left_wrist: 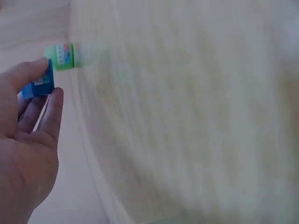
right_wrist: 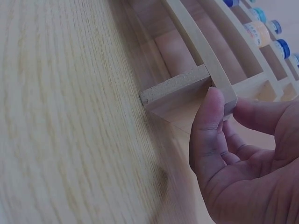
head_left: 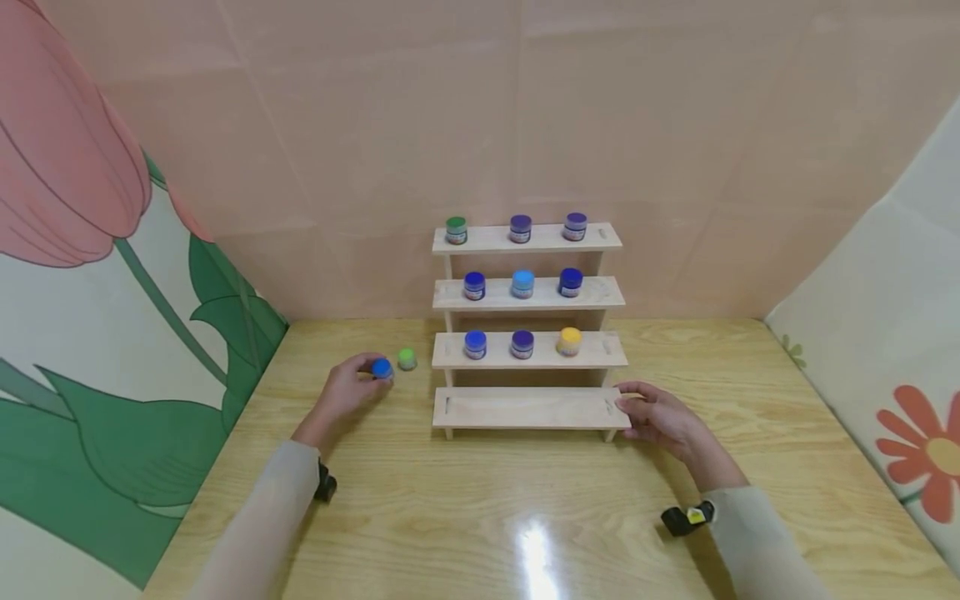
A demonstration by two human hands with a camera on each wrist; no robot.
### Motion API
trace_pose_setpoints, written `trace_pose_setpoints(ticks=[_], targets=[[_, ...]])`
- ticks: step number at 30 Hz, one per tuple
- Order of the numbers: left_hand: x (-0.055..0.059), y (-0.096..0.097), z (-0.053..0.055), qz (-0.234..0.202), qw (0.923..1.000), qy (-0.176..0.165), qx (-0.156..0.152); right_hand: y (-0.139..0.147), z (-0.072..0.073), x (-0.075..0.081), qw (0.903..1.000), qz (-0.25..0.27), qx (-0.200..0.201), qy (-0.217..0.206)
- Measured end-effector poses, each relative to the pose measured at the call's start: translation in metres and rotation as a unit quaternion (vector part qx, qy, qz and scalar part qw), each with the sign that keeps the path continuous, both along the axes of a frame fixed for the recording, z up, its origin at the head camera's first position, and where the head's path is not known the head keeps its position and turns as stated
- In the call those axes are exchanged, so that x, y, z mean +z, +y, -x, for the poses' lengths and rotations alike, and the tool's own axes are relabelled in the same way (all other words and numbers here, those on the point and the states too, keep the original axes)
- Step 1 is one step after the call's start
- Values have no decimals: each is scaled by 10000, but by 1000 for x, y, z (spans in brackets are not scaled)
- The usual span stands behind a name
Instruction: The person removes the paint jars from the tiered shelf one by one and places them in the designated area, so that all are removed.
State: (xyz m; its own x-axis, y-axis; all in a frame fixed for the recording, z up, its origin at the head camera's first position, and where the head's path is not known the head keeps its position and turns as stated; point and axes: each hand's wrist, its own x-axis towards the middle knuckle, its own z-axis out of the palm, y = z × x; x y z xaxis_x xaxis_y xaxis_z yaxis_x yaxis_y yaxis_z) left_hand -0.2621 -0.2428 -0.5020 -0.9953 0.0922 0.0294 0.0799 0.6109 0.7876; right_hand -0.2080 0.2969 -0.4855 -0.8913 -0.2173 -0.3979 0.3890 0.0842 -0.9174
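Note:
Left of the stepped wooden rack (head_left: 525,408), my left hand (head_left: 352,385) pinches a blue-lidded paint jar (head_left: 382,369) between thumb and fingers. In the left wrist view the same blue jar (left_wrist: 42,83) sits in the fingertips. Just beyond it a green-lidded jar (head_left: 407,359) stands on the table, apart from the hand in the head view. My right hand (head_left: 663,417) grips the right end of the rack's lowest shelf. The right wrist view has its thumb and fingers around that shelf's corner (right_wrist: 224,95).
Jars stand in threes on the upper shelves: a green-lidded jar (head_left: 456,231) at top left, a light blue one (head_left: 522,284) mid-rack, a yellow one (head_left: 569,342) lower right. The lowest shelf bears no jar. Wood-grain table (head_left: 450,517) below, pinkish backdrop (head_left: 375,167) behind.

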Motion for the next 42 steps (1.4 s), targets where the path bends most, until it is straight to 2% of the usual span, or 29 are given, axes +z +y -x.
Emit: trace_pose_setpoints(ticks=[8,18,29,35,42], targets=[[0,-6,22,377,9991,48,-191,1,0,-1,10000,-62,16,2],[3,-6,35,371,9991,-180,-123,1,1,-1,10000,-31,-10,-60],[0,-7,41,566,9978,-300,-196,1,0,0,10000,56,9,-75],[-1,-6,42,528,9980,-276,-187,1,0,0,9999,81,-19,-82],[2,-6,43,494,9978,-398,-211,1,0,-1,9999,115,-27,-74]])
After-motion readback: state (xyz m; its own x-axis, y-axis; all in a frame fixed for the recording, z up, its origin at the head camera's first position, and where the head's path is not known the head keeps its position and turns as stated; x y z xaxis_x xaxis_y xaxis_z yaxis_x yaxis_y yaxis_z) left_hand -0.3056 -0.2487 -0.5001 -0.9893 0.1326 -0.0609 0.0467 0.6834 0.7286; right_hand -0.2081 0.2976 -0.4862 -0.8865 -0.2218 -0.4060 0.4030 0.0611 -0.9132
